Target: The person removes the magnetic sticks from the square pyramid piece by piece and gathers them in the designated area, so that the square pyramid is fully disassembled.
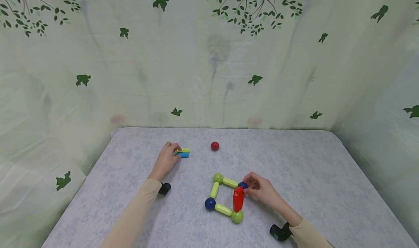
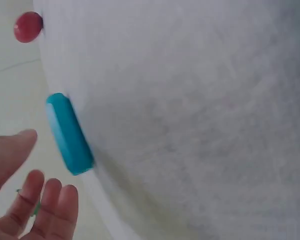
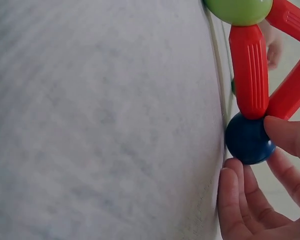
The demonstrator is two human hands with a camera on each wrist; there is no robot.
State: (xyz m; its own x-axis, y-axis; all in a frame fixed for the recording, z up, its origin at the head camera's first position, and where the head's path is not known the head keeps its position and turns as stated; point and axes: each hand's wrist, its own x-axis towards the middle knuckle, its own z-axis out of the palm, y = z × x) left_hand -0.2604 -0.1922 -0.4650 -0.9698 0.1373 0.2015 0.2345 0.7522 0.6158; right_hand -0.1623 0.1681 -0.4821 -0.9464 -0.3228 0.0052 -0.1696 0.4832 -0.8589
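Note:
My left hand [image 1: 166, 161] is at the far left beside a yellow-green rod [image 1: 185, 150] and a blue rod [image 1: 182, 155]. In the left wrist view, its thumb and fingers stand apart, near the blue rod [image 2: 70, 134], with nothing seen between them. My right hand [image 1: 262, 190] pinches a dark blue ball [image 3: 247, 140] at the far right corner of a four-sided frame. Yellow-green rods [image 1: 223, 210] form three sides, joined by green balls [image 1: 237, 217] and another blue ball [image 1: 210, 204]. On the right side, red rods [image 3: 249, 72] rise in a triangle from the blue and green balls.
A red ball [image 1: 215, 146] lies alone toward the back of the grey cloth-covered table [image 1: 288, 153]. Pale curtains [image 1: 196, 70] with leaf prints hang behind and at both sides. Each wrist wears a small black camera [image 1: 164, 188].

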